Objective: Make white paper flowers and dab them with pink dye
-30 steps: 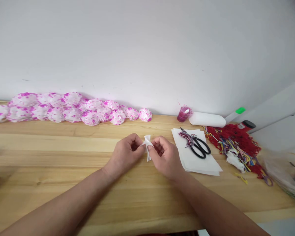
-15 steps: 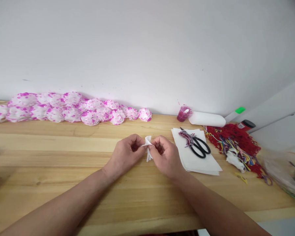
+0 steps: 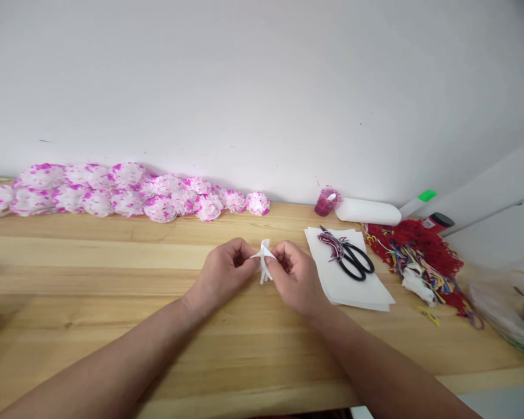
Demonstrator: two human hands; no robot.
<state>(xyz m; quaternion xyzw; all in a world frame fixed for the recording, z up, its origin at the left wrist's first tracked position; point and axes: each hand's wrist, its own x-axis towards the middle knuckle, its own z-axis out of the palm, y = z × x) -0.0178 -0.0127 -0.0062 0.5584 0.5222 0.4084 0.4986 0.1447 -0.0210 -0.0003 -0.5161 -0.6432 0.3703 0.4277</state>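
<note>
A small folded white paper piece [image 3: 264,259] is held between both hands above the wooden table [image 3: 113,302]. My left hand [image 3: 222,276] pinches its left side with thumb and fingers closed. My right hand [image 3: 294,279] pinches its right side, fingers curled. The lower end of the paper hangs down as narrow strips, touching or just above the tabletop.
A row of several pink-and-white paper flowers [image 3: 126,195] lies along the wall. To the right are a stack of white paper sheets [image 3: 358,288] with black scissors [image 3: 353,259] on it, a pink dye cup [image 3: 325,202], a white bottle [image 3: 367,212], and a tangle of red and coloured threads [image 3: 419,256].
The hands have stayed in place; the fingers have worked the paper slightly, and its top now sits a little differently between them.
</note>
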